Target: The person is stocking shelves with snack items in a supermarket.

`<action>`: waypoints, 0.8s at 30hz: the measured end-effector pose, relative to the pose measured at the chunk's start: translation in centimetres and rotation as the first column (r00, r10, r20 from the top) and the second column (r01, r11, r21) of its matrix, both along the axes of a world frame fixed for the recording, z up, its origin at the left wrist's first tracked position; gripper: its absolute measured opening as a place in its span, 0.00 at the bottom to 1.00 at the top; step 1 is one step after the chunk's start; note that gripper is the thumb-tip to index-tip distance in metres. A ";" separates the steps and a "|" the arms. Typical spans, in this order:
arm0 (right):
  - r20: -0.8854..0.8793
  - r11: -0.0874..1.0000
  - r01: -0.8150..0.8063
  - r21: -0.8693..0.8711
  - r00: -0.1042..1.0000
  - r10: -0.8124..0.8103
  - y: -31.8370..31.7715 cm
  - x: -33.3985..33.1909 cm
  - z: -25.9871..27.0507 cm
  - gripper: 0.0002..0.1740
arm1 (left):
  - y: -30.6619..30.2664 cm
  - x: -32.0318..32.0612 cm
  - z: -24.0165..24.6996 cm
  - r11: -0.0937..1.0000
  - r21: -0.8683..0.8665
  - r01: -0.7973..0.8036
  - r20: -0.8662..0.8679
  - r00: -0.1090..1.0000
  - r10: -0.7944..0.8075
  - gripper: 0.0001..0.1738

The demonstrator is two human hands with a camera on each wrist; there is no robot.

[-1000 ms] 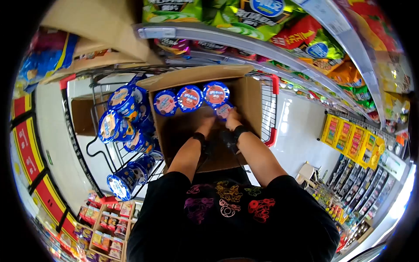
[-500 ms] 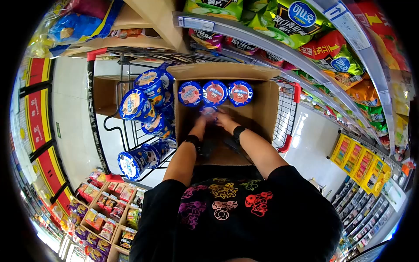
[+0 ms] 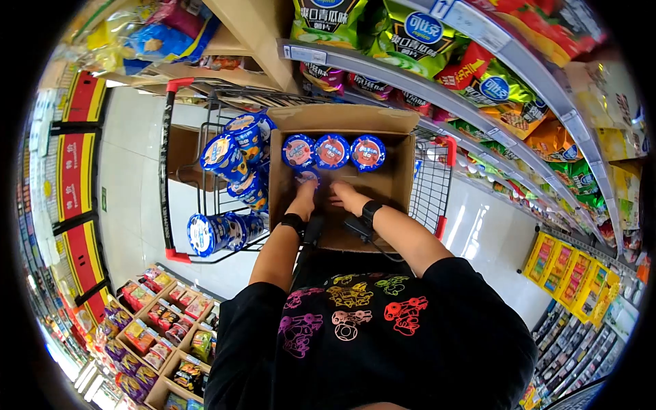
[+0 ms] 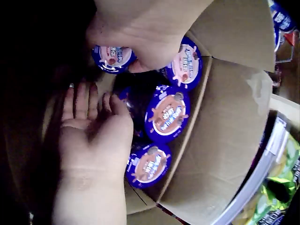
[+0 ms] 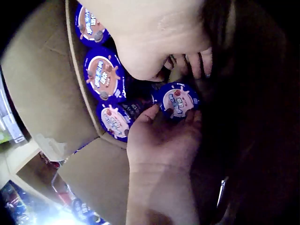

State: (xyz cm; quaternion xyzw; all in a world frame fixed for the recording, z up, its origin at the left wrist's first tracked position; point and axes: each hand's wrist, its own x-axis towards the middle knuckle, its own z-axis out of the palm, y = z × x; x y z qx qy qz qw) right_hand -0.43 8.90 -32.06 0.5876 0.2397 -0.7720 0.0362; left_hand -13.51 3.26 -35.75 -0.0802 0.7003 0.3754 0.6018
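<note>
Three round glossy tubs (image 3: 333, 151) | cardboard box (image 3: 342, 120) | left hand (image 3: 302, 199): grip holds fourth tub (image 5: 178, 101) | right hand (image 3: 348, 197): relaxed

Wire shopping cart (image 3: 432, 167) with an open cardboard box (image 3: 342, 119) beside several blue tubs (image 3: 234, 158)

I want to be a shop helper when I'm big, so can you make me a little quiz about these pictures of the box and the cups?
1. Count: how many cup lids can you see inside the cardboard box?
2. True or false: the right hand is gripping a cup.
3. Pick one: what colour are the corner pieces on the shopping cart? A) green B) red C) white

Key:
1. Four: three in a row, and one at the left hand.
2. False: its fingers hold nothing; the left hand grips the fourth cup.
3. B.
</note>
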 end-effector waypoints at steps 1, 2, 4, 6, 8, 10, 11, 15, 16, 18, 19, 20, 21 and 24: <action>-0.001 1.000 0.016 -0.014 1.000 -0.016 0.0 0.3 0.5 0.21 | 0.1 0.2 3.0 0.999 0.004 -0.036 0.038 0.999 0.036 0.15; -0.005 0.999 0.028 -0.026 1.000 -0.028 0.1 0.5 0.9 0.20 | 0.2 0.6 6.1 0.997 0.010 -0.076 0.076 0.994 0.075 0.16; -0.074 0.999 -0.033 -0.012 0.997 0.032 0.3 1.0 3.7 0.18 | 0.1 1.5 10.6 0.982 0.064 -0.175 0.139 0.976 0.165 0.17; -0.137 0.996 -0.084 -0.001 0.987 0.083 0.3 1.3 6.7 0.17 | -0.7 2.6 14.2 0.946 0.154 -0.284 0.208 0.946 0.250 0.18; -0.183 0.985 -0.153 0.085 0.969 0.166 0.7 1.1 10.3 0.16 | -1.5 3.1 19.6 0.879 0.425 -0.214 0.084 0.977 0.197 0.17; -0.246 0.969 -0.196 0.148 0.942 0.228 1.1 0.9 13.7 0.15 | -2.6 2.5 22.8 0.791 0.608 -0.064 -0.142 0.972 0.188 0.17; -0.245 0.959 -0.187 0.213 0.940 0.238 1.3 0.6 15.3 0.13 | -2.7 1.5 24.0 0.797 0.604 0.018 -0.329 0.916 0.229 0.16; -0.312 0.908 -0.109 0.404 0.917 0.249 2.2 -2.7 19.1 0.12 | -2.3 -5.0 24.5 0.728 0.683 -0.058 -0.535 0.640 0.552 0.21; -0.325 0.895 -0.095 0.437 0.911 0.255 2.3 -4.0 19.3 0.12 | -1.9 -4.6 28.5 0.686 0.689 -0.234 -0.417 0.646 0.640 0.22; -0.352 0.865 -0.039 0.501 0.903 0.245 2.7 -7.2 19.6 0.12 | -2.2 -9.6 25.6 0.741 0.560 -0.371 -0.343 0.710 0.615 0.23; -0.372 0.851 -0.034 0.524 0.890 0.264 2.3 -8.7 19.6 0.12 | -2.6 -10.7 25.3 0.702 0.576 -0.420 -0.223 0.745 0.629 0.22; -0.389 0.833 0.007 0.553 0.887 0.251 2.0 -10.5 19.3 0.12 | -3.0 -11.6 25.0 0.681 0.583 -0.443 -0.098 0.794 0.600 0.20; -0.588 0.809 0.107 0.579 0.742 0.323 2.5 -13.5 15.6 0.11 | -3.3 -13.2 24.4 0.705 0.578 -0.412 0.032 0.874 0.484 0.20; -0.449 0.658 0.119 0.744 0.818 0.359 2.0 -16.7 17.0 0.18 | -2.2 -13.3 26.1 0.823 0.485 -0.294 -0.064 0.927 0.369 0.15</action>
